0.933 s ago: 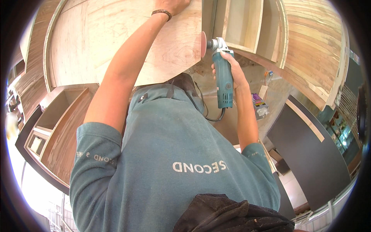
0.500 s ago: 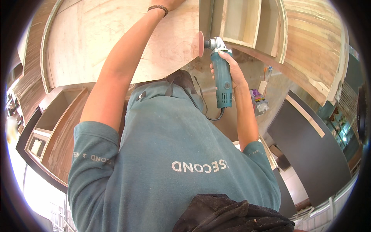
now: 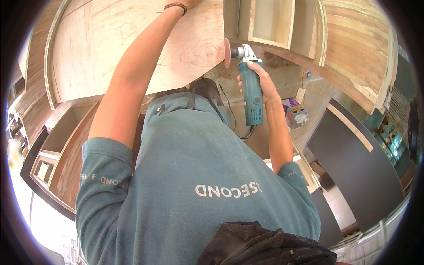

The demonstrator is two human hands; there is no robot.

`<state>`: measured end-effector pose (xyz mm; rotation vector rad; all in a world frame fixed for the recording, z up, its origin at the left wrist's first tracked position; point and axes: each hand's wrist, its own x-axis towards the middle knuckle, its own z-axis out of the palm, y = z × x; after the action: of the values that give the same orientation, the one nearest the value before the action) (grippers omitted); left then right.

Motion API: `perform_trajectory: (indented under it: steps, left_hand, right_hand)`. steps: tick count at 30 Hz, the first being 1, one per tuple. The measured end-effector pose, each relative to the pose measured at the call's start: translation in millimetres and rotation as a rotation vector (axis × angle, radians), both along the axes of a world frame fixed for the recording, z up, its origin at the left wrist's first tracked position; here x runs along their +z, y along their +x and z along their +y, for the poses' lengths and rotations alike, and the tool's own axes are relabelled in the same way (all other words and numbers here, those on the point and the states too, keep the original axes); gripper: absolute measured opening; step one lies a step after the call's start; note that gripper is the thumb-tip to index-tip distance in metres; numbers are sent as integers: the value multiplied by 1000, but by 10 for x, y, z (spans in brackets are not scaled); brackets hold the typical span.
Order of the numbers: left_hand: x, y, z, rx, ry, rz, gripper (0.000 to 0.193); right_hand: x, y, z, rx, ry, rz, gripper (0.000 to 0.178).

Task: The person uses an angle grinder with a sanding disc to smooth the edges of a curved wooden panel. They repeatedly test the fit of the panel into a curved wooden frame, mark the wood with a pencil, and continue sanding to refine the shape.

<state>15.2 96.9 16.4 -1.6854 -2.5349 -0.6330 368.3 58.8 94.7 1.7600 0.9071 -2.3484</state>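
My right hand [image 3: 260,81] is wrapped round the teal body of an angle grinder [image 3: 252,97], its silver head pointing away from me. A reddish sanding disc [image 3: 227,53] on the grinder stands on edge at the right edge of a pale plywood panel [image 3: 176,57]; whether it touches the wood I cannot tell. My left arm stretches over the panel, a braided bracelet at its wrist. Only a sliver of my left hand [image 3: 191,3] shows at the top edge, its fingers out of the picture. A cable hangs from the grinder's lower end.
A wooden frame with compartments [image 3: 271,22] stands beyond the grinder, with a curved slatted wood piece [image 3: 360,48] to its right. A purple and grey box [image 3: 295,114] sits on the floor right of my forearm. Dark boards [image 3: 353,163] lie at right; an open cabinet [image 3: 66,132] is at left.
The grinder in my right hand has shifted slightly left and toward me along the panel's edge. My left hand has moved slightly up and left, further out of the picture.
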Motion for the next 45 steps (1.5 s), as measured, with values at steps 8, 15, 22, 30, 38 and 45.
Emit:
perform_trajectory:
  steps: [8, 15, 22, 30, 38, 45]
  left_hand:
    - [13, 3, 3, -8, -16, -20, 46]
    - [8, 4, 0, -9, -9, -10, 47]
    - [-8, -3, -8, -10, 12, -17, 47]
    - [1, -8, -8, -12, 7, -23, 46]
    - [-4, -7, -15, -17, 19, -24, 45]
    - [9, 0, -6, -3, -25, -20, 46]
  right_hand:
    - [15, 26, -43, -2, 1, 5, 53]
    - [11, 47, -55, 12, 14, 8, 54]
    - [17, 41, -56, 16, 13, 6, 54]
    - [37, 36, -57, 22, 17, 9, 53]
    - [62, 71, -79, 19, 22, 9, 53]
    - [36, 122, -96, 21, 21, 20, 53]
